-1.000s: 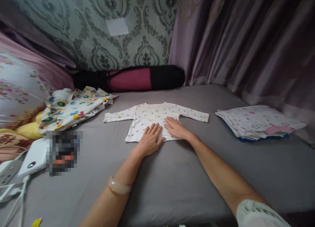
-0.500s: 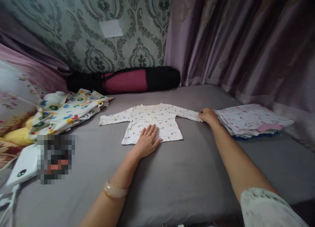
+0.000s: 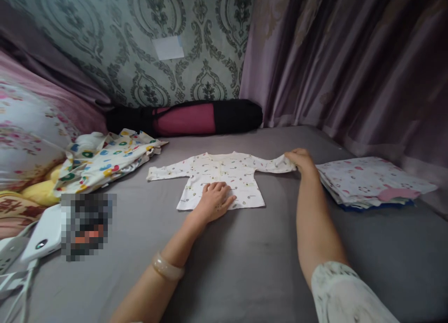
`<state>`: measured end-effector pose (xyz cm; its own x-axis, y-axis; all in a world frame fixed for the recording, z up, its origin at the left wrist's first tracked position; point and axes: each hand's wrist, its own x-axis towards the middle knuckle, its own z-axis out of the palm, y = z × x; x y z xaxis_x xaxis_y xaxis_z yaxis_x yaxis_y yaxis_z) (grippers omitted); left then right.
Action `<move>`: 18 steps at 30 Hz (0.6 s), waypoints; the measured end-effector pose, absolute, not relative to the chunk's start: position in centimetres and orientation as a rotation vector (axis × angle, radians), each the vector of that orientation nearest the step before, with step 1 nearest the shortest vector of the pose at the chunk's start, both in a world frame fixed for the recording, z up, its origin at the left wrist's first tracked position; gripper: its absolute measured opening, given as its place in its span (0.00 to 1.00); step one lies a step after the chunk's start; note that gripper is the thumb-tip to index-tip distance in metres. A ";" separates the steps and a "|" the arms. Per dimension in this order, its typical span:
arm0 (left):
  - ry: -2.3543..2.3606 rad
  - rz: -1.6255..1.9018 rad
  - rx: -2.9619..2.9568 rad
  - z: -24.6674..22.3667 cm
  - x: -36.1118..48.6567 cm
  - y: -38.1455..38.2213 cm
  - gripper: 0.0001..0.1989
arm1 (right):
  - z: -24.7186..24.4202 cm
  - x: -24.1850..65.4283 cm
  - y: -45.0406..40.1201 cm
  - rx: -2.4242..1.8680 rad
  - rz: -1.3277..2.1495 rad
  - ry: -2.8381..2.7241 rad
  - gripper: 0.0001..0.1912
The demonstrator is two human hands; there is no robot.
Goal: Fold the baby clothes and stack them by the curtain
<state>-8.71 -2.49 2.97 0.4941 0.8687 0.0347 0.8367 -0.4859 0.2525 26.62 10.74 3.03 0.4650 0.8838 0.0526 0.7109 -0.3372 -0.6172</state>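
One white printed baby top (image 3: 238,169), flat here on the grey sheet (image 3: 245,262); right hand (image 3: 301,160), fingertips pinched on one cuff (image 3: 290,165), garment's body extending leftward; left hand (image 3: 217,200), fingers slightly bent, unclenched, palm down near the hem.

Home bedroom, grey bedsheet (image 3: 252,257), patterned wallpaper (image 3: 115,38), curtains (image 3: 329,57)
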 end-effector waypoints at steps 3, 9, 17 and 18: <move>1.490 0.301 2.525 3.8 -7.9 -0.1 0.18 | 4.0 24.9 11.7 -2.049 0.345 -1.230 0.15; 1.221 0.547 2.462 3.2 -4.7 7.1 0.17 | 6.0 22.6 11.8 -1.829 0.276 -1.205 0.16; 1.058 0.609 2.533 -0.9 -0.8 13.2 0.20 | 6.3 23.6 11.2 -1.535 0.349 -1.316 0.17; 1.056 0.587 2.543 -1.3 -0.6 13.5 0.21 | 6.2 23.9 11.2 -1.521 0.356 -1.327 0.17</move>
<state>-0.62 13.50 -1.33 0.6413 0.7265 0.2468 0.5927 -0.6734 0.4419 23.89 11.19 6.17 0.3434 0.8561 0.3863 0.5480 0.1514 -0.8227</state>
